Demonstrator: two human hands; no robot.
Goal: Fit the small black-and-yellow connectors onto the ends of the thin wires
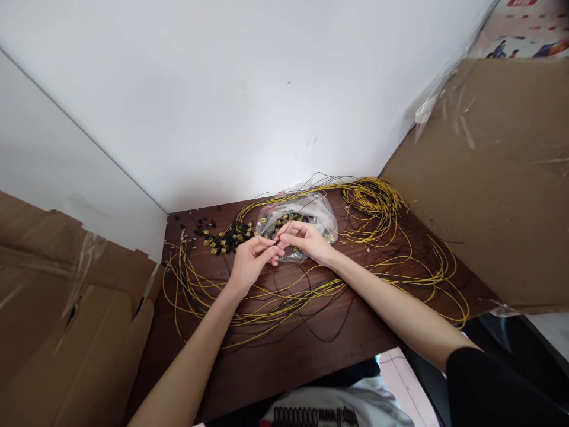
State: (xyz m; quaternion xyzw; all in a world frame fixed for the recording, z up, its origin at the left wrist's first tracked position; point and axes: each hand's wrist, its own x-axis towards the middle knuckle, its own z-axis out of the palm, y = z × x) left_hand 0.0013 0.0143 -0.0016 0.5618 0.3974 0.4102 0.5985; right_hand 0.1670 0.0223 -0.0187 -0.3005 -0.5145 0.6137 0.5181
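Crossing the near edge of the table (267,362): two bare forearms, the left slanting inward from the near left, the right from the near right with a dark sleeve at the elbow.

Loose yellow and black wires (320,289), one long spread: between the near edge and the middle, reaching toward the left and right edges. Judged stock left to handle; their state at the ends is too small to tell.

Left hand (251,261): raised over the middle of the table, palm inward, thumb and index fingers closed on a thin dark piece (276,243). Right hand (309,242): level with it, wrist bent inward, fingertips closed on the same piece, the two hands almost meeting. Judged one item in progress, not yet complete.

Clear plastic bag (323,207), one: just beyond the hands, holding many small yellow-and-black parts (304,218). Judged supply remaining, or possibly output; cannot tell which.

Connector pile (229,237): left of the bag, toward the left edge, yellow and black, with wires running from it along the far edge. Judged the portion done.

Small black bits (207,224), several: scattered near the far left corner, apparently unused.

Yellow wire coil (373,198), one: near the far right corner, loosely looped.

White wall (284,107): behind the far edge.
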